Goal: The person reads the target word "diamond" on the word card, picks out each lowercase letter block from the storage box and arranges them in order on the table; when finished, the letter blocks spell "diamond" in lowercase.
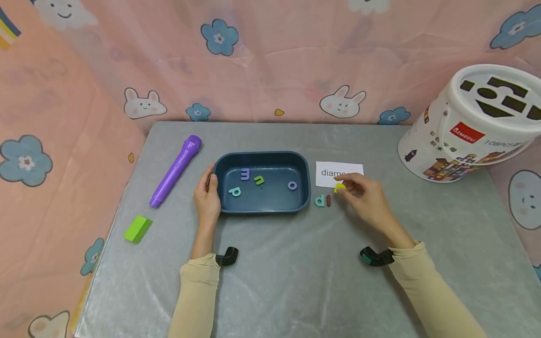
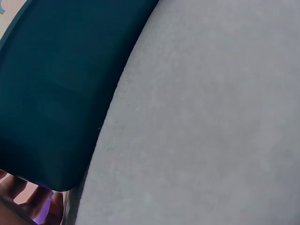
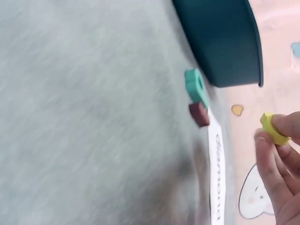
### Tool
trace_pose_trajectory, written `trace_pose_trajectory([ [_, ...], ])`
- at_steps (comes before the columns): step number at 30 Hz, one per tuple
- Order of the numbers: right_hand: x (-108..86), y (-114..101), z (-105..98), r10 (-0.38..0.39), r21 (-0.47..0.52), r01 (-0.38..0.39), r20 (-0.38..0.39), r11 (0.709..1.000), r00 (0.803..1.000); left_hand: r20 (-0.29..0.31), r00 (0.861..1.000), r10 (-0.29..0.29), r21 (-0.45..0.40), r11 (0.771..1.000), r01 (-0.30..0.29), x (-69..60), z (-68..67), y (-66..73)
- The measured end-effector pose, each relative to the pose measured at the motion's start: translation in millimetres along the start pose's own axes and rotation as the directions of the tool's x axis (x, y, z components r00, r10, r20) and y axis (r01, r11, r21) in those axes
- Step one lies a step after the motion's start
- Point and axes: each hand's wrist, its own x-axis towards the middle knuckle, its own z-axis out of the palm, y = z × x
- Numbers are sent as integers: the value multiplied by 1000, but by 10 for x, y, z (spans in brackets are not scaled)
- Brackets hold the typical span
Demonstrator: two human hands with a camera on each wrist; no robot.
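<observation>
My left hand [image 1: 208,199] grips the left end of a dark blue tray [image 1: 266,210]; in the left wrist view its fingers [image 2: 35,204] lie against the tray's end wall. Inside the tray lie a purple m [image 1: 245,174], a green n [image 1: 259,180], a teal letter [image 1: 234,191] and a purple o [image 1: 292,186]. My right hand [image 1: 367,199] pinches a yellow letter [image 3: 274,130] between thumb and fingers, above the table; which letter is unclear. Below a white card [image 1: 327,179] printed "diamond", partly covered by this hand, lie a teal d [image 1: 319,201] and a dark red i-like letter [image 1: 328,200].
A purple stick-shaped toy [image 1: 175,171] and a green block [image 1: 138,229] lie on the left of the grey table [image 1: 287,281]. A large white lidded bucket [image 1: 460,131] stands at the back right. Pink patterned cloth [image 1: 270,70] hangs behind the table.
</observation>
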Motion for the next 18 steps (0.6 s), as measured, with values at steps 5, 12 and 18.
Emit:
trace_pose_trajectory([
  [5, -60, 73, -22, 43, -39, -42, 26, 998, 999, -2, 1000, 12, -6, 1000, -12, 9, -2, -2],
  [12, -88, 142, 18, 136, -55, -134, 24, 989, 990, 1, 1000, 12, -3, 1000, -12, 4, -10, 12],
  [18, -98, 174, 99, 152, -21, -151, 38, 988, 988, 2, 1000, 5, 7, 1000, -5, 0, -6, 6],
])
